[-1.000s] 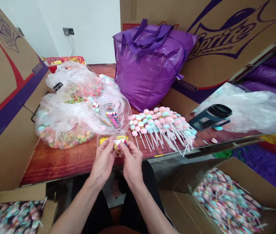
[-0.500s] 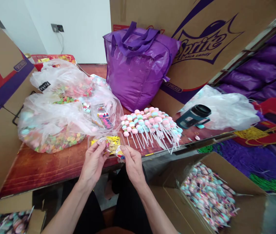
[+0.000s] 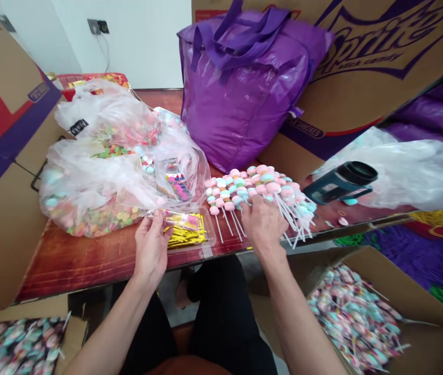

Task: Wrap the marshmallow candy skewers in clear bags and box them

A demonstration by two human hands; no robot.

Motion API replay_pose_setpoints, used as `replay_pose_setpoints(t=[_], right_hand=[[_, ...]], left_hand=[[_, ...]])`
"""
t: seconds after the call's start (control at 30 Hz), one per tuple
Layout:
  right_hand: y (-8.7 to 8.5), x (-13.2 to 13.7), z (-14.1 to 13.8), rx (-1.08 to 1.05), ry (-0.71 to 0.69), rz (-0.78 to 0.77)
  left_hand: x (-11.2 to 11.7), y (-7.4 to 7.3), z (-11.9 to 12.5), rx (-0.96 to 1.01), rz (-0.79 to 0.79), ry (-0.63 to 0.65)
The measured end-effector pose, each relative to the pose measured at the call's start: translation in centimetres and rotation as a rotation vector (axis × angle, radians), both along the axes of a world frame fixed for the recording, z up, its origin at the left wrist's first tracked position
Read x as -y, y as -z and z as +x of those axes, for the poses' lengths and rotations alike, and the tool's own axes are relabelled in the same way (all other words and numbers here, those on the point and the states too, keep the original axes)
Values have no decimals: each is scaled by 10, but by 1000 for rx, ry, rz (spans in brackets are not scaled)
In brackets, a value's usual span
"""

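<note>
Head view, leftmost: a brown cardboard box (image 3: 76, 337) full of pastel sweets (image 3: 18, 344), seemingly finished. The left hand (image 3: 151, 247) pinches a clear printed plastic wrapper (image 3: 187, 221), apparently unfilled, above yellow strips (image 3: 182, 238). The right hand (image 3: 264, 224), fingers curled, grip hidden, touches pink-and-blue candies on white sticks (image 3: 261, 181) lying on the counter (image 3: 88, 260), evidently left to do. Rightmost, another brown cardboard box (image 3: 391, 276) holds wrapped candies (image 3: 356, 317), apparently done.

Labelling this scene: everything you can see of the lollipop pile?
The lollipop pile lies on the reddish-brown table, in front of the purple bag. Its rounded candy pieces, mostly pink, pale blue and white, look matte; white sticks point mostly toward the near edge. The right hand, apparently touching it, hides part.
</note>
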State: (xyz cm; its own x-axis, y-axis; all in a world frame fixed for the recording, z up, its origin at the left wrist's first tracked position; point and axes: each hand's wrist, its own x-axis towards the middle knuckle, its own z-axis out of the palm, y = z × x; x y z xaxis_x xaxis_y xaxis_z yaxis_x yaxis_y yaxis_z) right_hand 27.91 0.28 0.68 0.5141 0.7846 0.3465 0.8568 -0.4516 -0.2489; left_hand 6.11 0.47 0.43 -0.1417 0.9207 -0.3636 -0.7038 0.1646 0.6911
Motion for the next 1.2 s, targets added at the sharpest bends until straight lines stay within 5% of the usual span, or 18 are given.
replay_pose_setpoints(t=[0.07, 0.13, 0.23, 0.33, 0.5, 0.77, 1.0, 1.2], right_hand=[[5, -4, 4, -27, 20, -6], [9, 3, 3, -112, 7, 148], [12, 31, -7, -382, -133, 423], [14, 69, -24, -654, -229, 511], [19, 106, -40, -737, -322, 523], [15, 112, -27, -456, -535, 465], [21, 111, -45, -729, -463, 402], [25, 111, -55, -751, -462, 396]], left_hand=[[-3, 2, -1, 18, -16, -10], [-6, 5, -1, 37, -37, -11], [-10, 9, -2, 62, -71, -17], [-13, 10, -3, 77, -96, -30], [-11, 8, -1, 72, -87, -24], [-3, 1, 2, -10, 52, 35], [4, 6, 6, -157, 160, 75], [5, 9, 4, -143, 132, 79]])
